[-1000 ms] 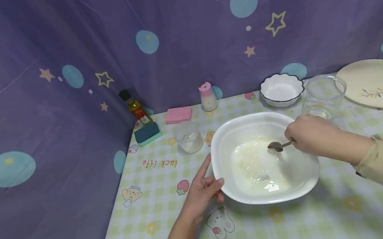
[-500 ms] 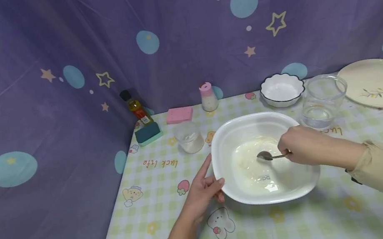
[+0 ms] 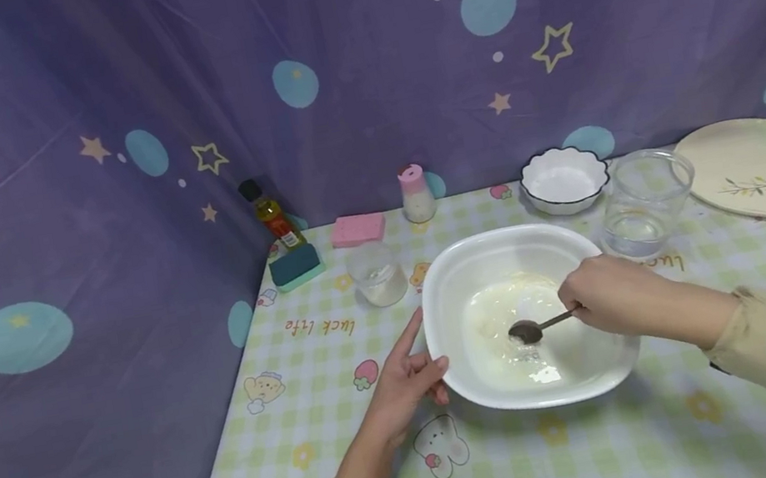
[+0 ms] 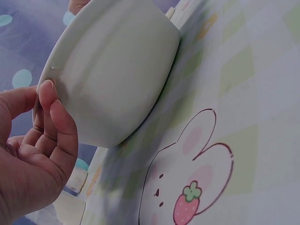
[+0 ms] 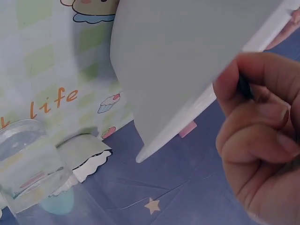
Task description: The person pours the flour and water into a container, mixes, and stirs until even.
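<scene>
A white rounded basin [image 3: 454,278] stands on the checked tablecloth, a pale, wet mixture [image 3: 488,323] spread over its bottom. At its left rim my left hand [image 3: 400,384] pinches the edge, thumb on the rim and forefinger stretched along the side. In the left wrist view, the fingers of that left hand [image 4: 44,145] curl against the basin's outer wall [image 4: 112,70]. Over the basin's right side, my right hand [image 3: 609,294] grips a metal spoon [image 3: 525,332] by its handle, the bowl down at the mixture. The right wrist view shows the curled right hand [image 5: 262,126] beside the rim.
Left of the basin stands a clear cup [image 3: 379,278] with white contents. Behind are a sponge [image 3: 295,266], an oil bottle [image 3: 276,219], a pink block [image 3: 359,229] and a pink-topped shaker [image 3: 416,195]. A scalloped bowl [image 3: 563,179], clear container [image 3: 643,204] and oval plate [image 3: 758,163] sit back right.
The right hand has carried the spoon leftward and nearer through the basin, and its bowl has swung toward the front. The left hand and basin have stayed in place.
</scene>
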Demonstrator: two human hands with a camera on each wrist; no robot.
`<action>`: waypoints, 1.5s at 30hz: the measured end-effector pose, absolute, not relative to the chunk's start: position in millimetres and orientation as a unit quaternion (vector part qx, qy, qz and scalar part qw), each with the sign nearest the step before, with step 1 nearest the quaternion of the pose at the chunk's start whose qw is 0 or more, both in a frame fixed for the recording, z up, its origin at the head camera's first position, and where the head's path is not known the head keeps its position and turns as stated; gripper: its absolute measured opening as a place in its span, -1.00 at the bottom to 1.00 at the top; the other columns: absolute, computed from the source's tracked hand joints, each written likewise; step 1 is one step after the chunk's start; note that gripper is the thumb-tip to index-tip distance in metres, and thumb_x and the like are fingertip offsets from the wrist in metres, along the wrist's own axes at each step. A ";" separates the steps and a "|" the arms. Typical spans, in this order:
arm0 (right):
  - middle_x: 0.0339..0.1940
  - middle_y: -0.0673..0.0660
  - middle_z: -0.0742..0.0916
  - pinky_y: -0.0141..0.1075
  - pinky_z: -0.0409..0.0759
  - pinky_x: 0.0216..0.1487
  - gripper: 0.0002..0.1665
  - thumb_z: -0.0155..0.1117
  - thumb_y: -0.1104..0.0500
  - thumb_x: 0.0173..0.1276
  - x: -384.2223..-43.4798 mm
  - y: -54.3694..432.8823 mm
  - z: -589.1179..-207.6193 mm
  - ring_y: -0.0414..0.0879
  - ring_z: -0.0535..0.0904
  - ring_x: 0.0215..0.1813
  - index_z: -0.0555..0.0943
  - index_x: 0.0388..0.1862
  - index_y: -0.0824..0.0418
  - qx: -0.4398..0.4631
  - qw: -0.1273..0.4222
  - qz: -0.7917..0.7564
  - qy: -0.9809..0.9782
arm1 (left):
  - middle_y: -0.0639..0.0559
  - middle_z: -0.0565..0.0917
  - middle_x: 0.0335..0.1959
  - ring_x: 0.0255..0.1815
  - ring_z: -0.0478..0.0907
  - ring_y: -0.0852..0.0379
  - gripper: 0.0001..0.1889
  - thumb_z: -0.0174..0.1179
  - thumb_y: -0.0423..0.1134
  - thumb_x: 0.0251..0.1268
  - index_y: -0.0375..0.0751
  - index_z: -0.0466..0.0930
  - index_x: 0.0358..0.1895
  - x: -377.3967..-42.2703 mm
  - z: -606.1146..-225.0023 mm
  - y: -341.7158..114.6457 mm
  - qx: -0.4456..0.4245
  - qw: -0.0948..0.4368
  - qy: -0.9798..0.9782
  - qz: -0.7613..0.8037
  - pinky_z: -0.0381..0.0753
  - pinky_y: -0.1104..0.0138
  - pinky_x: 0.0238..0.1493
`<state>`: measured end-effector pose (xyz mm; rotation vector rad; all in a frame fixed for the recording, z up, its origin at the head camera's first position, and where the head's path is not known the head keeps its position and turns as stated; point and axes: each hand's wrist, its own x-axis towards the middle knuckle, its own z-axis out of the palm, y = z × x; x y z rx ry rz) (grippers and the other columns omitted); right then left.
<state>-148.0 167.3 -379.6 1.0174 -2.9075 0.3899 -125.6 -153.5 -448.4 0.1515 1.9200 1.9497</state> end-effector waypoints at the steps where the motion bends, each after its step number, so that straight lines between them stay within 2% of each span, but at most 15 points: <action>1: -0.74 -0.18 0.41 -0.32 0.30 -0.56 -0.58 0.28 0.45 0.00 -149.0 166.3 -380.6 -0.21 0.27 -0.61 0.41 -0.75 -0.01 0.320 0.024 0.119 -0.940 | -0.01 0.63 -0.51 -0.60 0.53 0.17 -0.21 0.27 -0.23 0.32 0.35 0.08 0.51 -125.5 -448.6 -153.4 0.053 0.200 0.686 0.697 0.56 0.36 -0.40; 7: -0.72 -0.05 0.51 -0.18 0.42 -0.61 -0.70 0.27 0.44 0.06 -157.1 161.2 -383.0 -0.08 0.41 -0.62 0.50 -0.68 0.09 0.282 0.053 0.066 -0.956 | -0.01 0.63 -0.51 -0.60 0.53 0.17 -0.21 0.27 -0.22 0.32 0.36 0.09 0.51 -125.3 -448.7 -153.3 0.053 0.199 0.687 0.697 0.56 0.36 -0.40; 12: -0.65 0.06 0.60 -0.13 0.51 -0.57 -0.80 0.29 0.44 0.06 -161.7 163.4 -379.2 0.01 0.52 -0.57 0.59 -0.60 0.18 0.270 0.042 0.032 -0.961 | -0.01 0.63 -0.50 -0.60 0.53 0.17 -0.21 0.27 -0.23 0.31 0.35 0.09 0.51 -125.6 -448.7 -153.0 0.049 0.201 0.687 0.696 0.56 0.36 -0.40; 15: -0.68 0.00 0.56 -0.17 0.48 -0.57 -0.74 0.27 0.44 0.07 -162.7 168.3 -374.5 -0.05 0.48 -0.58 0.54 -0.65 0.13 0.265 0.016 0.044 -0.963 | -0.01 0.63 -0.51 -0.60 0.53 0.17 -0.22 0.26 -0.25 0.32 0.35 0.10 0.51 -125.8 -447.8 -152.5 0.048 0.201 0.688 0.696 0.56 0.36 -0.39; 20: -0.75 -0.11 0.42 -0.28 0.28 -0.55 -0.59 0.29 0.46 0.00 -161.7 182.4 -366.1 -0.16 0.27 -0.60 0.42 -0.77 0.03 0.277 -0.016 0.098 -0.956 | 0.00 0.62 -0.52 -0.60 0.53 0.17 -0.22 0.25 -0.27 0.33 0.35 0.09 0.51 -126.0 -448.1 -152.1 0.050 0.200 0.689 0.695 0.56 0.36 -0.39; 26: -0.69 -0.21 0.52 -0.30 0.35 -0.45 -0.71 0.37 0.37 0.05 -161.3 191.5 -361.1 -0.23 0.34 -0.56 0.61 -0.67 0.00 0.301 -0.081 0.139 -0.940 | 0.00 0.62 -0.52 -0.60 0.53 0.17 -0.21 0.26 -0.25 0.33 0.36 0.08 0.51 -125.4 -447.7 -152.3 0.052 0.200 0.687 0.696 0.56 0.36 -0.39; 30: -0.66 -0.24 0.54 -0.30 0.38 -0.39 -0.73 0.38 0.34 0.09 -160.1 184.7 -364.3 -0.27 0.35 -0.55 0.63 -0.64 -0.02 0.318 -0.102 0.155 -0.930 | 0.00 0.63 -0.51 -0.60 0.54 0.17 -0.21 0.27 -0.22 0.32 0.36 0.07 0.52 -124.9 -447.7 -152.5 0.054 0.200 0.684 0.699 0.56 0.36 -0.40; 34: -0.68 -0.26 0.52 -0.34 0.37 -0.44 -0.68 0.37 0.36 0.09 -158.9 170.3 -373.2 -0.32 0.32 -0.59 0.60 -0.66 -0.04 0.346 -0.065 0.174 -0.920 | 0.00 0.63 -0.51 -0.60 0.54 0.16 -0.21 0.26 -0.22 0.33 0.35 0.07 0.52 -124.9 -448.3 -153.4 0.058 0.199 0.683 0.700 0.56 0.35 -0.40; 39: -0.68 -0.25 0.52 -0.33 0.37 -0.52 -0.63 0.40 0.37 0.08 -162.2 153.6 -383.8 -0.28 0.35 -0.59 0.54 -0.68 -0.06 0.354 0.024 0.152 -0.923 | -0.01 0.62 -0.52 -0.60 0.53 0.15 -0.23 0.25 -0.23 0.34 0.36 0.08 0.51 -125.2 -449.4 -153.9 0.059 0.197 0.686 0.698 0.56 0.34 -0.37; 45: -0.74 -0.12 0.39 -0.25 0.32 -0.63 -0.55 0.31 0.44 0.06 -173.8 150.2 -390.1 -0.18 0.28 -0.63 0.37 -0.75 0.00 0.335 0.107 0.098 -0.931 | -0.01 0.62 -0.52 -0.60 0.53 0.15 -0.22 0.25 -0.22 0.34 0.37 0.08 0.51 -125.4 -449.8 -154.1 0.059 0.196 0.688 0.697 0.57 0.33 -0.35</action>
